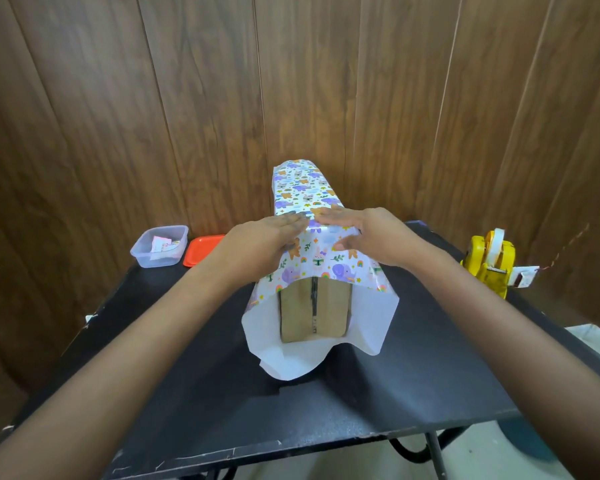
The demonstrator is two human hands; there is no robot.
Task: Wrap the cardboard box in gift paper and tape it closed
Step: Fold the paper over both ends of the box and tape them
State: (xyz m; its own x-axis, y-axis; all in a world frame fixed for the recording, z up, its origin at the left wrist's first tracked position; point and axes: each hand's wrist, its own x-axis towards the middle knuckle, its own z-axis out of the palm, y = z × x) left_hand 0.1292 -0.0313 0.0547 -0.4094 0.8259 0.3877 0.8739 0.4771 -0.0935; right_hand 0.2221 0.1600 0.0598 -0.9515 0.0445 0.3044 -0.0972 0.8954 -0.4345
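Two hands, left (269, 242) and right (368, 237), flat, fingers unclenched, pressing gift paper (321, 261) over one cardboard box (314, 310) mid-worktop (395, 393); one tape dispenser (492, 265) at rt.

Wall (153, 98): dark brown wood-grain panelling in vertical boards, meeting at a corner behind the work area; seams between boards visible. Table (326, 403): black top, near edge chipped and scuffed with pale marks, carried on a black metal frame (433, 455) showing below the near edge. Floor (343, 469): pale, seen only beneath the table. Lighting: even and diffuse, source not in view; soft sheen on the panelling.
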